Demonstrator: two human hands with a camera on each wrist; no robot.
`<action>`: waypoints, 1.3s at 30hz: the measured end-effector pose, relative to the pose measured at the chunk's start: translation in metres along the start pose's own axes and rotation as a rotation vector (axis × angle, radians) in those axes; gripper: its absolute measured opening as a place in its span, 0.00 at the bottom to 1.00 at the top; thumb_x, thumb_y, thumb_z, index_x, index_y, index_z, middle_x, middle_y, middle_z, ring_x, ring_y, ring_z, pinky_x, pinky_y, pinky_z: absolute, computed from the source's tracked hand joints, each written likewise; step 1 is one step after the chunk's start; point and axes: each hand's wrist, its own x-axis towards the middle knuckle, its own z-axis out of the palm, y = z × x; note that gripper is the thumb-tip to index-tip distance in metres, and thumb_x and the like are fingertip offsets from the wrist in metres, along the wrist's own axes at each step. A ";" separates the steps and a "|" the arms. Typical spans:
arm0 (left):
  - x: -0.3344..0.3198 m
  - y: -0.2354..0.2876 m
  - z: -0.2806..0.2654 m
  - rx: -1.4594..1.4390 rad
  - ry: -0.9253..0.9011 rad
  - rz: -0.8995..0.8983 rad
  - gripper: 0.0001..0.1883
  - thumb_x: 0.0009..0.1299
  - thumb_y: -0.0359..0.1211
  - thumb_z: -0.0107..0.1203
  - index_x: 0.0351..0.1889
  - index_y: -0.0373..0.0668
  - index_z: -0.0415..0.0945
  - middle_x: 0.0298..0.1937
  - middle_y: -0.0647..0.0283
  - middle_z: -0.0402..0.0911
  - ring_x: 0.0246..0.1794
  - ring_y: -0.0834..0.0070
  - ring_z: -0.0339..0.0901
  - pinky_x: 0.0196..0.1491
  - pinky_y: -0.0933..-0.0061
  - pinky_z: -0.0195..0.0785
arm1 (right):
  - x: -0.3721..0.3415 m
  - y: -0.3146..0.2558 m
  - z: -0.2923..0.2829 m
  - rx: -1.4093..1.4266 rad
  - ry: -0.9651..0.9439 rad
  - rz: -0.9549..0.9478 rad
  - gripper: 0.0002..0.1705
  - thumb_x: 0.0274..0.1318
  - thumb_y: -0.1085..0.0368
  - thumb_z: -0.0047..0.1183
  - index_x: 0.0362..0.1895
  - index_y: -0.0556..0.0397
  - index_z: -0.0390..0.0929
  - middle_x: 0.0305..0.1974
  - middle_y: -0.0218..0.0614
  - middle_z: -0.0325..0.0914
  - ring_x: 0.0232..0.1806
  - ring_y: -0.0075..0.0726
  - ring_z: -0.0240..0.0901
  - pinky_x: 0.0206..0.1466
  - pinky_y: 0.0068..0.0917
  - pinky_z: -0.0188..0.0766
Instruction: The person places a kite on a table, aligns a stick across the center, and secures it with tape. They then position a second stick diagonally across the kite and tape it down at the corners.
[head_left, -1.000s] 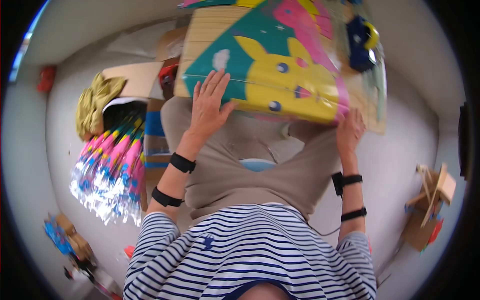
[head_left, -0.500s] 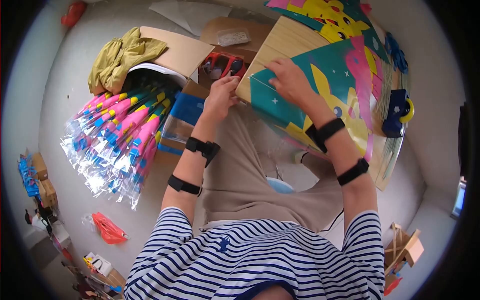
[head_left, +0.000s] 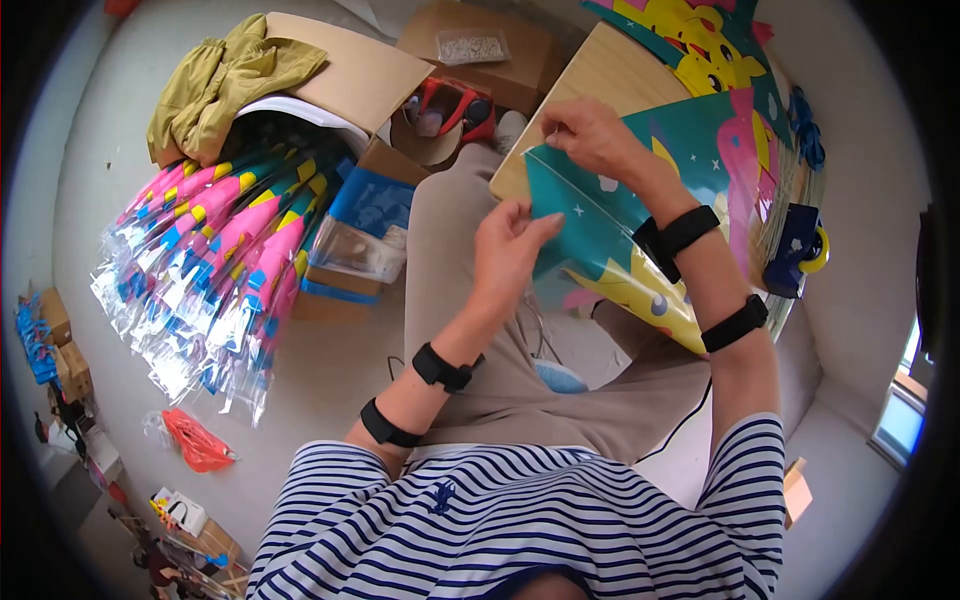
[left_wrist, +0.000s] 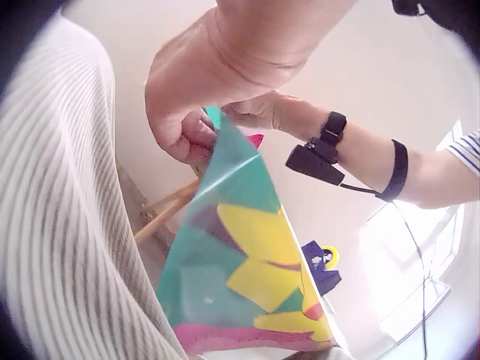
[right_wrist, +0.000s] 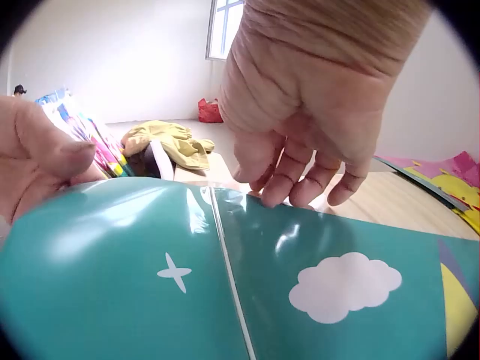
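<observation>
A glossy teal kite printed with yellow and pink figures slopes from a wooden board down over the person's lap. A thin white rod runs along its fold, between a white star and a cloud print. At the corner by the rod's end, the right hand pinches the kite's edge, its fingers bent over the rim in the right wrist view. Lower down the same edge, the left hand grips the film between thumb and fingers. Its curled fingers partly hide that corner in the left wrist view.
Left stands a box of plastic-wrapped kites, an olive garment on its flap. Red-handled scissors or tool lies in a carton. Right of the board are a blue tape dispenser and thin sticks. More printed film lies behind.
Both hands moved from lying on the kite to its left corner. The right hand crossed over to the rod's end; the left hand then shifted from the board's edge onto the kite's edge.
</observation>
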 end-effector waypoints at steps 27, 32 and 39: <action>0.041 0.032 -0.006 -0.326 -0.150 -0.161 0.04 0.68 0.29 0.60 0.37 0.47 0.75 0.33 0.72 0.78 0.33 0.83 0.76 0.40 0.75 0.71 | -0.003 -0.002 -0.019 0.020 -0.259 0.124 0.11 0.44 0.67 0.61 0.35 0.58 0.81 0.31 0.42 0.80 0.35 0.42 0.77 0.40 0.35 0.73; 0.042 0.027 -0.012 -0.313 -0.180 -0.163 0.04 0.68 0.29 0.60 0.37 0.46 0.76 0.33 0.72 0.79 0.34 0.82 0.76 0.41 0.76 0.72 | -0.009 0.005 -0.015 -0.051 -0.214 0.120 0.11 0.41 0.67 0.61 0.31 0.60 0.80 0.28 0.43 0.78 0.32 0.43 0.75 0.37 0.36 0.71; 0.032 0.033 -0.012 -0.297 -0.245 -0.190 0.04 0.68 0.27 0.58 0.39 0.43 0.78 0.35 0.71 0.80 0.36 0.84 0.77 0.43 0.79 0.71 | -0.004 -0.010 -0.041 -0.016 -0.259 0.077 0.10 0.42 0.68 0.59 0.30 0.61 0.78 0.26 0.42 0.76 0.32 0.39 0.74 0.37 0.34 0.70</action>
